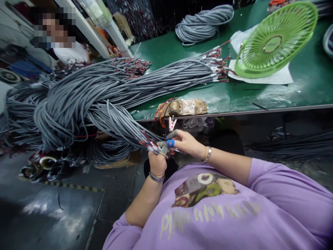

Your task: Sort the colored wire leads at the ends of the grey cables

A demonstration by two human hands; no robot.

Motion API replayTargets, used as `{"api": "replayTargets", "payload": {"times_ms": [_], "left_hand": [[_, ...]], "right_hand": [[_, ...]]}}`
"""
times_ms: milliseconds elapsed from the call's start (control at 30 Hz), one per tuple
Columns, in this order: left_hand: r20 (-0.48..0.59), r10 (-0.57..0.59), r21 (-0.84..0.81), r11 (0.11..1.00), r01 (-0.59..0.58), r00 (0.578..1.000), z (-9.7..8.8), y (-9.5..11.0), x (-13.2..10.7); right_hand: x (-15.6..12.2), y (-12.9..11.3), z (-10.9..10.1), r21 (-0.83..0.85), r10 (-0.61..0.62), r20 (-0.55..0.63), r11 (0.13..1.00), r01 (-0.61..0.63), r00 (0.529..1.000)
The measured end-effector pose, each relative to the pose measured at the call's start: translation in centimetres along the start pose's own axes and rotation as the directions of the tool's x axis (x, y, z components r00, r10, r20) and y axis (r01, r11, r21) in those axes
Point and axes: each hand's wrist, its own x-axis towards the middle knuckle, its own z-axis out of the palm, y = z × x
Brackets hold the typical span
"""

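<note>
My left hand is closed around the end of a bundle of grey cables, near the white-wrapped tips where thin coloured wires stick out. Opposite it, my right hand pinches at the same wire ends; the exact wire between its fingers is too small to make out. Blue tape wraps one right-hand digit, and greyish coverings are on fingertips of both hands. The bundle hangs over the front edge of the green table. Just beyond my hands is a pink clothespin at the table edge.
More grey cables lie across the table. Behind them sit a coiled cable and a green fan on white paper. A taped wooden block is at the front edge. Another person is at the far left.
</note>
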Motion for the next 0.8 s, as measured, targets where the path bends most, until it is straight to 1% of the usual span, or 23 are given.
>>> {"api": "replayTargets", "payload": {"times_ms": [133,267,367,500,567,700,800], "left_hand": [[0.008,-0.038,0.025,0.999,0.038,0.999,-0.1,0.2,-0.2],[-0.009,-0.042,0.038,0.998,0.043,0.999,-0.1,0.3,-0.3],[-0.024,-0.029,0.049,0.998,0.030,0.999,-0.1,0.1,-0.4],[-0.028,-0.022,0.062,0.998,0.024,0.999,0.2,0.0,-0.3],[-0.026,-0.027,0.044,0.999,0.028,0.999,0.3,0.2,-0.3],[-0.040,-0.039,-0.002,0.999,0.039,0.998,0.5,0.8,-0.3],[-0.054,-0.064,-0.007,0.998,0.064,0.996,0.3,1.3,-0.2]], "right_hand": [[0.5,0.3,0.4,0.119,0.058,0.019,0.991,-0.060,0.998],[0.6,1.0,0.6,0.189,0.066,0.004,0.980,-0.066,0.998],[0.6,1.3,0.8,0.215,0.081,-0.011,0.974,-0.077,0.997],[0.5,1.2,1.0,0.230,0.099,-0.059,0.970,-0.082,0.993],[0.5,1.0,1.0,0.231,0.103,-0.056,0.969,-0.088,0.993],[0.2,0.8,0.3,0.195,0.104,-0.020,0.976,-0.098,0.994],[0.0,1.1,-1.2,0.219,0.125,-0.064,0.970,-0.108,0.990]]}}
